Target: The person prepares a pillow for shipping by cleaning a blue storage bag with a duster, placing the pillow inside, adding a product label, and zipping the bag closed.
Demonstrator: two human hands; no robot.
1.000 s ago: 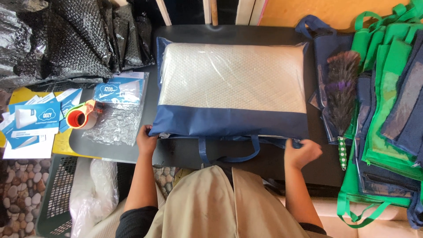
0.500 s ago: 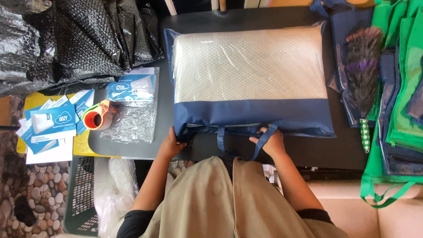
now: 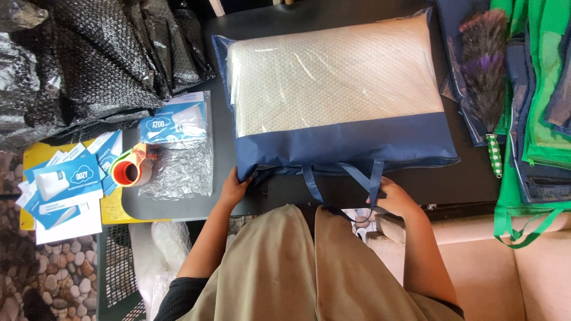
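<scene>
- The pillow bag (image 3: 336, 95) lies on the table (image 3: 285, 193), filling its middle from the far edge almost to the near edge.
- The bag's handles (image 3: 345, 181) hang over the near edge.
- The left hand (image 3: 233, 187) is at the bag's near left corner; the right hand (image 3: 395, 199) is at the handles.
- A tape roll (image 3: 126, 171) and a leaflet (image 3: 175, 122) lie left of the bag.
- Bubble wrap (image 3: 89, 65) is piled at the far left.
- A feather duster (image 3: 485, 83) lies right of the bag.

One head-worn camera looks straight down from above the person, fairly close. The dark table (image 3: 279, 196) fills the frame, the person's torso enters at 6 o'clock.
</scene>
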